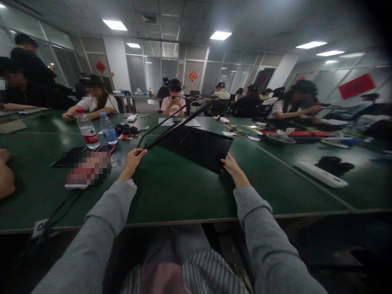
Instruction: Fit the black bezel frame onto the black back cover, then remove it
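A black hinged stand (202,147) is tilted above the green table, made of a flat panel with a shallow recess and a raised frame (171,128) of thin bars. The near-left end of that frame is pinched in my left hand (132,163), thumb and fingers closed. My right hand (234,169) grips the panel near its right corner, thumb on top and the other fingers partly hidden beneath. Frame and panel spread apart towards me and meet at the far side, where the join is hard to make out.
Left of my hands stand a red-capped bottle (88,130) and a blue-capped bottle (108,129), near a blurred pink item (87,169) with a cable. A long white device (321,174) lies to the right. Another person's hand (5,173) rests at the left edge; several people sit around.
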### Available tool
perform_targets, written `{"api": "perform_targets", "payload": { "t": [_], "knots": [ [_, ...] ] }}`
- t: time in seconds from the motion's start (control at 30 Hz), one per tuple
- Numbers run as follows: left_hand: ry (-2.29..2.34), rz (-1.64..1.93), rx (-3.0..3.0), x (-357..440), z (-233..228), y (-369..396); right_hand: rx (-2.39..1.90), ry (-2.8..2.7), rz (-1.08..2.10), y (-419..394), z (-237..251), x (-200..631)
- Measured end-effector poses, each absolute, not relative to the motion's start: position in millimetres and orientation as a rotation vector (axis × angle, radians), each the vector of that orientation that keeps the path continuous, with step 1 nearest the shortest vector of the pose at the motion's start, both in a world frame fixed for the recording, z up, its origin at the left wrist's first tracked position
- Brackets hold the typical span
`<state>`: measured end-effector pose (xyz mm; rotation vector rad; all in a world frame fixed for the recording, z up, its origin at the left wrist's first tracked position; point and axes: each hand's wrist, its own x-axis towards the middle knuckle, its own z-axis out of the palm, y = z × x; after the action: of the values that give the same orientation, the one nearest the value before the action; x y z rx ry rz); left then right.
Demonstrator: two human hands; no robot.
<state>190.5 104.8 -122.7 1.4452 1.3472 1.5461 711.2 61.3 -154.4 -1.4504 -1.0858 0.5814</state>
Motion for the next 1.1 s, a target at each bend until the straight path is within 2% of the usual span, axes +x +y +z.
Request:
{"api": "perform_targets", "payload": {
  "t": [0.07,0.2,0.27,0.4,0.47,0.8,0.93,1.1],
  "knots": [
    [1.391,1.561,1.514,190,-122,106,-1.45,-0.991,0.735,64,-152,708],
    [1.49,1.53,1.708,190,-120,104,-1.577,-0.876,0.423,70,-145,702],
    [1.548,1.505,1.82,191,-119,101,-1.524,-0.824,0.379,69,-137,700],
    [1.672,1.386,2.027,195,-117,92,-1.182,-0.833,0.726,60,-118,701],
    [1.714,1.306,2.114,196,-115,89,-1.119,-0.918,0.799,57,-114,704],
    [1.757,1.002,2.259,188,-124,91,-1.607,-1.222,0.095,63,-138,690],
    [1.713,0.946,2.291,185,-131,96,-1.691,-1.278,-0.036,60,-143,686],
    [1.665,0.96,2.335,183,-138,102,-1.77,-1.282,-0.05,60,-148,685]
  ]
}}
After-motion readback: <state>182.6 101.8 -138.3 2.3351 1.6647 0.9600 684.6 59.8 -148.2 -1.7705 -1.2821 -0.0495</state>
